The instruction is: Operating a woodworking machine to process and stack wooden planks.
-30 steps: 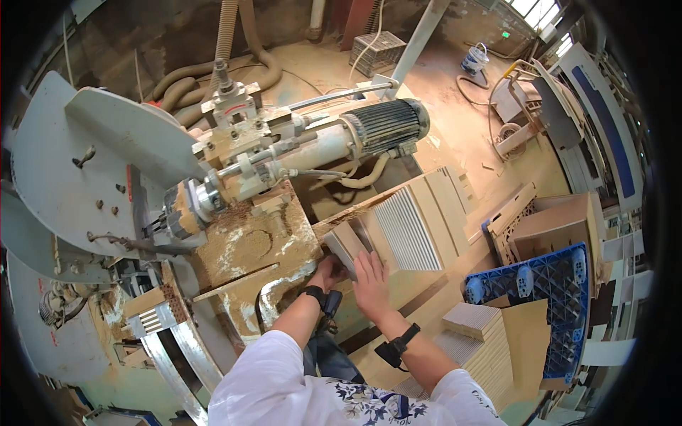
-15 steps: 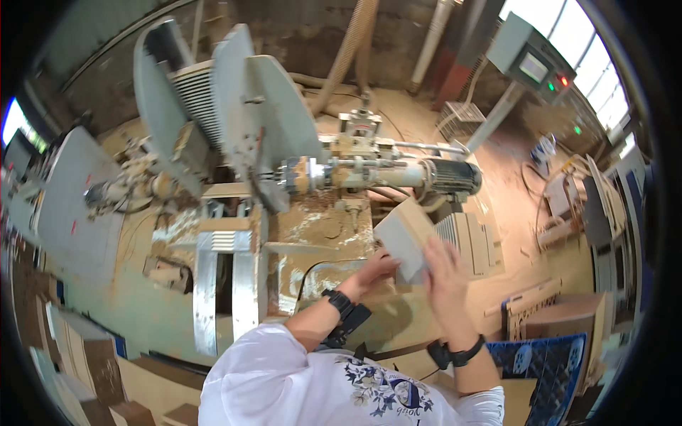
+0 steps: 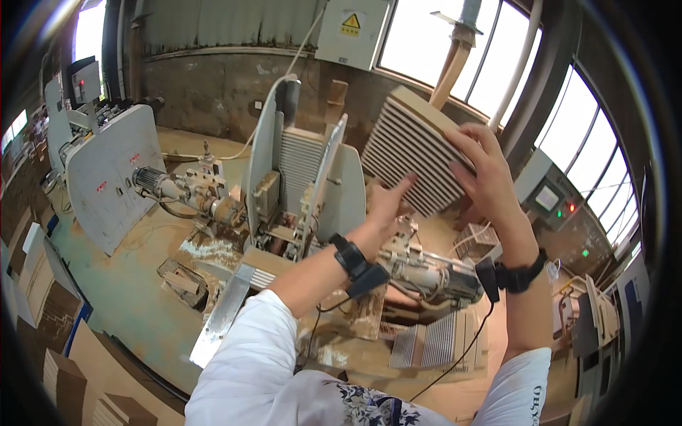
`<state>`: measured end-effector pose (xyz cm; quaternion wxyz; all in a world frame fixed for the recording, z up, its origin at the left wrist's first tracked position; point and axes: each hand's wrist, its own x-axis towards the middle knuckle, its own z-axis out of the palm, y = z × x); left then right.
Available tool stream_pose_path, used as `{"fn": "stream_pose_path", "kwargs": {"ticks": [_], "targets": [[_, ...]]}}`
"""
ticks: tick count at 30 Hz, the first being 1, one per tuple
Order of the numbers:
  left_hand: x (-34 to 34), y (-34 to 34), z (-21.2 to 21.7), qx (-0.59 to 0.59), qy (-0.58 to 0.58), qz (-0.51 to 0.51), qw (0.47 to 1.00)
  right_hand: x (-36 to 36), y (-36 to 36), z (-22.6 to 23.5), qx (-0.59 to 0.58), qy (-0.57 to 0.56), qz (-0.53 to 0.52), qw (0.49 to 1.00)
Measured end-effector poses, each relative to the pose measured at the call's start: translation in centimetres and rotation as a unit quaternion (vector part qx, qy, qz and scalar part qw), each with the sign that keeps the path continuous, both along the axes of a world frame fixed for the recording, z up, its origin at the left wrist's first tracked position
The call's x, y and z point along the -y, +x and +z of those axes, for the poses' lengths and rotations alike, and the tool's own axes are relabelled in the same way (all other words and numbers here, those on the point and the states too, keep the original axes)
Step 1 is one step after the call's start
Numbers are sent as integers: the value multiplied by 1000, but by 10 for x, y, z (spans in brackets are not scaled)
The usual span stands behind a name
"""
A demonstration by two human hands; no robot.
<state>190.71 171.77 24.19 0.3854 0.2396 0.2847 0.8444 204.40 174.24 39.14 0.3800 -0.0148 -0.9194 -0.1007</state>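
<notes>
Raised in front of me is a stack of thin boards (image 3: 412, 153), its striped layered edges facing me and a tan board on its upper side. My left hand (image 3: 387, 206) grips the lower left part, thumb against the striped edges and the other fingers partly hidden. On the upper right corner, my right hand (image 3: 490, 170) is closed with its fingers over the stack. Behind and left of it stands a machine with pale guard plates (image 3: 348, 184); a similar board stack (image 3: 302, 174) sits between the plates. Below my hands lies the machine's motor (image 3: 455, 282).
More stacked boards (image 3: 430, 342) lie below the motor. A control box (image 3: 547, 195) with lit buttons stands at right. Another large guard plate (image 3: 110, 181) and motor (image 3: 150, 181) are at left. Cut panels (image 3: 60, 312) fill the lower left. Black cables hang from my wrist devices.
Both hands have lifted the board stack up and away from beside the motor, turning its striped edges toward me. My view has tilted up, bringing the wall and windows into sight.
</notes>
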Motion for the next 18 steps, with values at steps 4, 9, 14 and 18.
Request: {"fn": "stream_pose_path", "kwargs": {"ticks": [4,9,14,18], "targets": [[0,-84,47,-15,47,70,996,-23,-88,30,-53,46,47,996],[-25,-201,55,-13,53,155,986,-62,-206,26,-62,112,54,990],[-44,-277,41,40,13,193,980,-92,-283,9,-46,47,44,997],[-58,-286,22,79,-81,202,973,-124,-312,-11,-21,-15,57,998]]}}
